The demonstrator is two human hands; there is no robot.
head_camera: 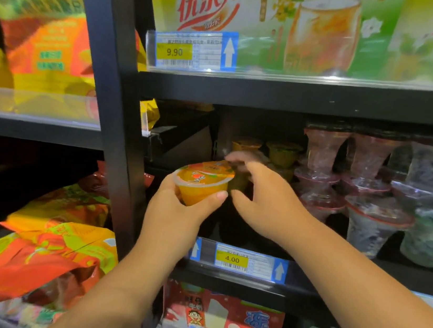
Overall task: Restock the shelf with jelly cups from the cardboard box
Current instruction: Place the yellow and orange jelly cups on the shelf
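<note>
The left hand (175,213) cups an orange jelly cup (202,182) from below, its grip pressed around the tub, lid up and tilted, held above the front edge of the dark shelf (388,271) near its left end. The right hand (266,198), grip spread and holding nothing, reaches just beside that cup toward stacked jelly cups (283,153) at the shelf's back.

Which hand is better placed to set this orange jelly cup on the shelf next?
Left. The left hand already grips the orange jelly cup at the shelf opening; the right hand is empty, reaching toward the cups at the back.
</note>
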